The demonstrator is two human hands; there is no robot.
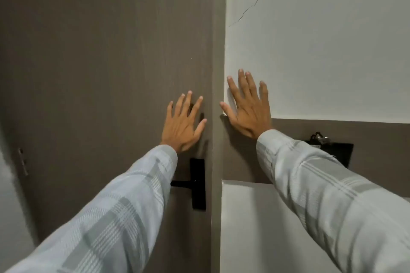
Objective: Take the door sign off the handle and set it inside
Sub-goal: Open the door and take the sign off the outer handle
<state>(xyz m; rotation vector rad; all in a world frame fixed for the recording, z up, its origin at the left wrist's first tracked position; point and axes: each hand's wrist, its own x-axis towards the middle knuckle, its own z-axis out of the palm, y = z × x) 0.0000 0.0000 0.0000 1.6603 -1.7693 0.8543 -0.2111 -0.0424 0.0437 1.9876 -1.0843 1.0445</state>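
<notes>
A grey-brown door [99, 62] fills the left half of the head view. Its black lock plate with a lever handle [197, 184] sits low, just under my left wrist; the lever's left end is hidden behind my sleeve. No door sign shows on the handle. My left hand [183, 123] lies flat on the door above the handle, fingers spread, holding nothing. My right hand [247, 109] is spread flat against the white wall [321, 51] right of the door frame, also holding nothing.
A grey-brown band [377, 137] crosses the wall at hand height. On it hangs a black plate with a small metal item [332, 148], partly hidden by my right sleeve. A thin crack runs up the white wall. A door hinge [23, 162] shows at far left.
</notes>
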